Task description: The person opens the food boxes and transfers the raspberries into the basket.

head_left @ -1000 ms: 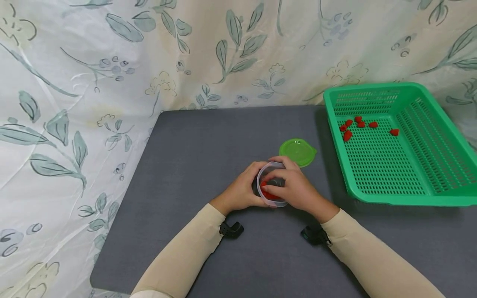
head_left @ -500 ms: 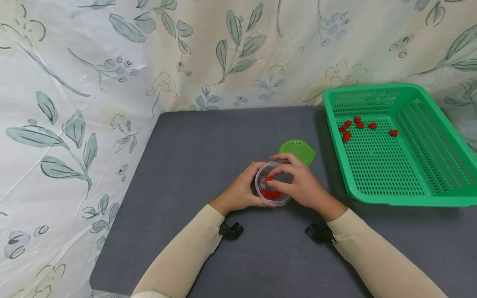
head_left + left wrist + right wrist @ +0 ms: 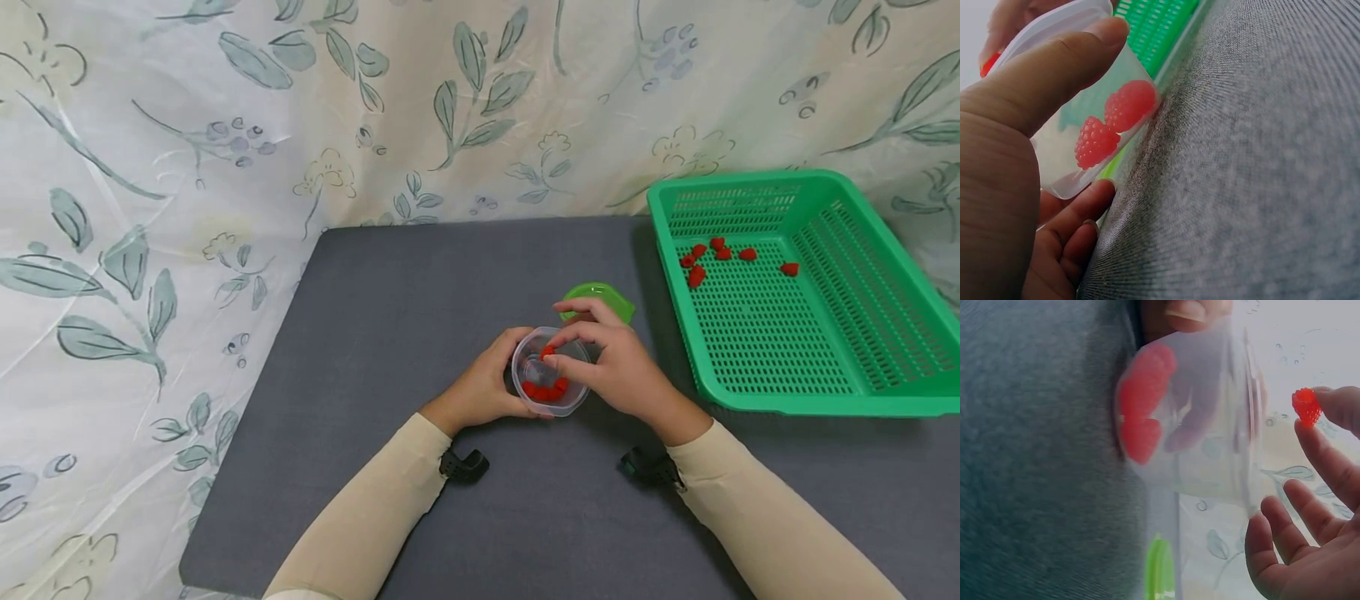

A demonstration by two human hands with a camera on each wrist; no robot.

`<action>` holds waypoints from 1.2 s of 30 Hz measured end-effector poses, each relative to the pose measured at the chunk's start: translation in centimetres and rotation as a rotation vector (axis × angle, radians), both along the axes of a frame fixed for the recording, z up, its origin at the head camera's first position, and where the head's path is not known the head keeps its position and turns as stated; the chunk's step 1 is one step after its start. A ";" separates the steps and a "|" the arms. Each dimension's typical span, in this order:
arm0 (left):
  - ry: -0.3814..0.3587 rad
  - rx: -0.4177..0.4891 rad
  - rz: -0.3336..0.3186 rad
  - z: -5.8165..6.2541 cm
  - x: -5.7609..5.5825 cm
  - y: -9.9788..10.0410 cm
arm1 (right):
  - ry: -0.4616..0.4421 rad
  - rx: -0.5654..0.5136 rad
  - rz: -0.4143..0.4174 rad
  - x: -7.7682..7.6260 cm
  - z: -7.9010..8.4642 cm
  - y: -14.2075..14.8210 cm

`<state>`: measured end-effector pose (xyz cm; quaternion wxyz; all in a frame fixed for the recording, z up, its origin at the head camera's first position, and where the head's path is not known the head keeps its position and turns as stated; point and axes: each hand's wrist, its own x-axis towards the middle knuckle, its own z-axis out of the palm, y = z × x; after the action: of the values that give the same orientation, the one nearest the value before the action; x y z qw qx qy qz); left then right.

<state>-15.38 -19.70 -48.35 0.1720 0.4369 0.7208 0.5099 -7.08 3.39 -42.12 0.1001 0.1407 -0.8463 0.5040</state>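
Note:
My left hand [image 3: 486,382] grips a clear plastic cup [image 3: 576,403] from its left side, thumb across the near wall in the left wrist view. Several red raspberries [image 3: 1096,142] lie at the bottom of the cup, seen through its wall. Above the cup's mouth, my right hand [image 3: 618,367] pinches one raspberry [image 3: 1307,407] between thumb and index finger, its other fingers spread. The right wrist view shows this raspberry apart from the cup's rim. Just behind the right hand lies a green lid [image 3: 600,292], partly covered by the fingers.
On the right stands a green perforated basket [image 3: 825,400] with several raspberries [image 3: 697,276] in its left half. All of this rests on a dark grey table [image 3: 420,292]. A floral curtain [image 3: 480,108] hangs behind and to the left.
My right hand has risen out of the cup and moved slightly right, holding a raspberry. More raspberries in the cup show now. The left hand still holds the cup in place.

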 end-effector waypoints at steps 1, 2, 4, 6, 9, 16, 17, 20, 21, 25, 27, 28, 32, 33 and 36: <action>0.000 -0.001 -0.001 0.0 0.0 0.0 | 0.005 0.001 -0.002 0.0 0.2 0.0; -0.002 -0.002 -0.002 0.1 0.0 0.0 | 0.012 0.002 -0.003 0.1 0.4 0.1; -0.004 -0.001 -0.005 0.1 -0.1 0.0 | 0.027 0.002 -0.005 0.3 0.8 0.2; -0.005 0.002 -0.010 0.1 -0.1 0.0 | 0.044 -0.003 -0.007 0.5 1.2 0.2; -0.015 0.011 -0.018 0.1 -0.2 0.0 | 0.072 -0.006 -0.015 0.8 2.1 0.3; -0.032 0.025 -0.024 0.2 -0.4 -0.1 | 0.117 -0.014 -0.037 1.2 4.1 0.5; -0.034 0.024 -0.025 0.2 -0.5 -0.1 | 0.120 -0.015 -0.042 1.2 4.3 0.6; -0.045 0.019 -0.025 0.2 -0.5 -0.1 | 0.139 -0.013 -0.054 1.4 5.0 0.9; -0.047 0.018 -0.024 0.3 -0.6 -0.2 | 0.147 -0.018 -0.057 1.5 5.2 1.0; -0.052 0.014 -0.017 0.4 -0.6 -0.2 | 0.163 -0.030 -0.077 1.7 6.2 1.4; -0.050 0.008 -0.012 0.4 -0.5 -0.2 | 0.157 -0.034 -0.097 1.9 6.7 1.6; -0.049 0.005 -0.010 0.4 -0.5 -0.3 | 0.154 -0.031 -0.110 2.0 6.9 1.8; -0.046 0.002 -0.015 0.4 -0.4 -0.3 | 0.172 -0.028 -0.156 2.2 7.7 2.8; -0.046 0.003 -0.017 0.4 -0.4 -0.3 | 0.181 -0.030 -0.166 2.2 7.9 3.1; -0.044 0.009 -0.022 0.4 -0.4 -0.2 | 0.200 -0.060 -0.194 2.4 8.4 4.1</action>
<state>-15.83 -19.93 -47.98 0.1915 0.4341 0.7097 0.5208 -4.69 7.48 -33.75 0.2363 0.1045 -0.8262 0.5006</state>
